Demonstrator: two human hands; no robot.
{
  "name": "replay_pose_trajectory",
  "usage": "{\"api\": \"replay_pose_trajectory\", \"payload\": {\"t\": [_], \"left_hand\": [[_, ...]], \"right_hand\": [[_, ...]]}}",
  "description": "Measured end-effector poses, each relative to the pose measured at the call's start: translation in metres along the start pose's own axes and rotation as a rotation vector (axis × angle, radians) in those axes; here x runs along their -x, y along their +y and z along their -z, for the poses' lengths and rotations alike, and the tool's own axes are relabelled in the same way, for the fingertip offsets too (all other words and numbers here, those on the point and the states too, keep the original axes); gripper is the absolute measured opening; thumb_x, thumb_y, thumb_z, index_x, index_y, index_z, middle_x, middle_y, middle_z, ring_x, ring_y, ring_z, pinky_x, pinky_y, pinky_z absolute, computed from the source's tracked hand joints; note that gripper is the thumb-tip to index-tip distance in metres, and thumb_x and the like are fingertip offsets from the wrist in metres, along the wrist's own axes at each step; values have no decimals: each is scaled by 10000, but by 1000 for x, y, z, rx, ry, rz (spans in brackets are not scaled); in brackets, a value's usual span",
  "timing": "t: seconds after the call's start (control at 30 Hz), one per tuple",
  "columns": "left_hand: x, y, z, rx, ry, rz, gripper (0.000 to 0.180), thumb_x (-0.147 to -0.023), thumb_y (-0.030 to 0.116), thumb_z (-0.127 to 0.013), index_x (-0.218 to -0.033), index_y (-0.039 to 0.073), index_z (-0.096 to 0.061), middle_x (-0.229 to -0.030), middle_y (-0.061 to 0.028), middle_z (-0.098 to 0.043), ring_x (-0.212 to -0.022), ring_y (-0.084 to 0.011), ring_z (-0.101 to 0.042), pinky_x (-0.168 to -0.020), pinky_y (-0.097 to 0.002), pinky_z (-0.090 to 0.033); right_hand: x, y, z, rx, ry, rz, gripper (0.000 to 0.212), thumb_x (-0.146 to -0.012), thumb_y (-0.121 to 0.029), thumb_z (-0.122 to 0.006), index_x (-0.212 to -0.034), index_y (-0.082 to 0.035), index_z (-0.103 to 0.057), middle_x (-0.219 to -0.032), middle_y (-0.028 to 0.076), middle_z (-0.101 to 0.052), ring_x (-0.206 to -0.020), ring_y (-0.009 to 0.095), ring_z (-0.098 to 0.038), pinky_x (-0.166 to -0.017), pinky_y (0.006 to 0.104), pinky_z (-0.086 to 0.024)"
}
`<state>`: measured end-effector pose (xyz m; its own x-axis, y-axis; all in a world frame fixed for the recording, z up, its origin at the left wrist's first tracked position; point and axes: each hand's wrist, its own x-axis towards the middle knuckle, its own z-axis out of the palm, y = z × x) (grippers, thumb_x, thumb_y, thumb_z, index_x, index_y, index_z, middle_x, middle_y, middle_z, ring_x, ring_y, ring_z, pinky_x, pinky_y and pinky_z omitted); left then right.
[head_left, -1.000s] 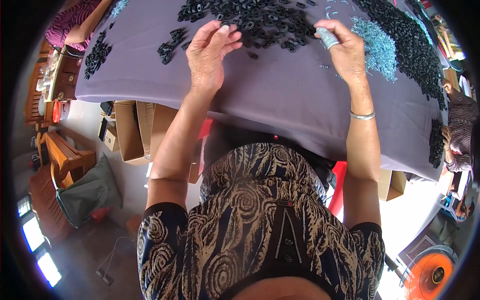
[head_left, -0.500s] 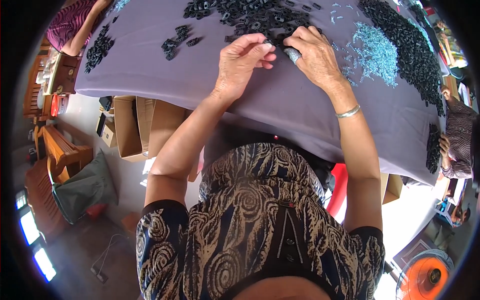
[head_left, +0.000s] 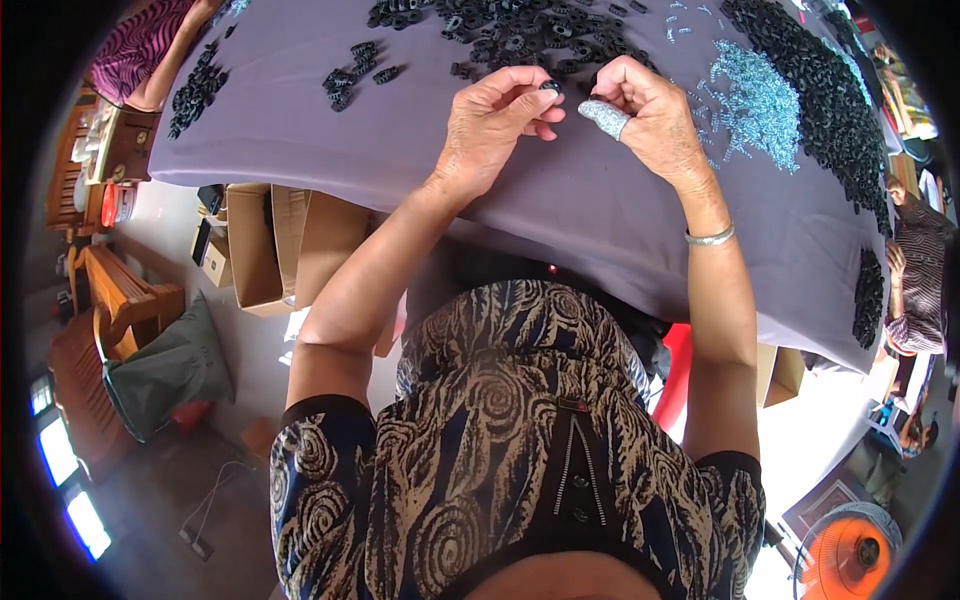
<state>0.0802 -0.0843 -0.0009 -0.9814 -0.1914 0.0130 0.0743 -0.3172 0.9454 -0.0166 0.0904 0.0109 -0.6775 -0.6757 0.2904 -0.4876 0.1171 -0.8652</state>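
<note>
My left hand pinches a small black plastic part between thumb and fingertips, above the grey cloth of the table. A little to its right, my right hand is closed, with a dark bit showing at the fingertips that may be another black part. Silvery tape wraps my right thumb. Just beyond both hands lies a loose heap of black plastic parts. Right of my right hand is a pile of small shiny springs.
A long bank of black pieces runs along the right side, with a smaller heap nearer. More black parts lie far left. People sit at both sides. Cardboard boxes stand under the table edge; an orange fan is lower right.
My right hand has drawn back from the black heap toward me and slightly right, turning so the taped thumb shows more. My left hand has shifted slightly right, still pinching the black part.
</note>
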Motion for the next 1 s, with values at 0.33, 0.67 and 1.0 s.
{"api": "replay_pose_trajectory", "payload": {"t": [0.33, 0.67, 1.0], "left_hand": [[5, -1, -7, 21, -36, 43, 218, -875, 50, -573, -1085, -8, -556, -952, -119, -627, -820, -172, -619, -695, -303, -530], [7, -4, -9, 0, -85, 42, 204, -869, 48, -586, -1068, 6, -576, -939, -94, -621, -803, -163, -614, -677, -300, -531], [7, -6, -10, -34, -101, 35, 200, -855, 49, -607, -1050, 5, -598, -916, -74, -623, -772, -143, -604, -665, -281, -526]], "right_hand": [[2, -11, -3, -263, -6, -82, 101, -852, -74, -597, -946, -40, -617, -836, -24, -601, -657, 50, -497, -599, 191, -426], [1, -10, -2, -323, -56, -95, 106, -867, -66, -553, -971, -53, -566, -806, -30, -543, -674, 64, -470, -627, 215, -420], [1, -12, 0, -120, -91, -22, 86, -868, -74, -572, -943, -37, -590, -855, -13, -585, -807, 76, -530, -750, 224, -441]]}}
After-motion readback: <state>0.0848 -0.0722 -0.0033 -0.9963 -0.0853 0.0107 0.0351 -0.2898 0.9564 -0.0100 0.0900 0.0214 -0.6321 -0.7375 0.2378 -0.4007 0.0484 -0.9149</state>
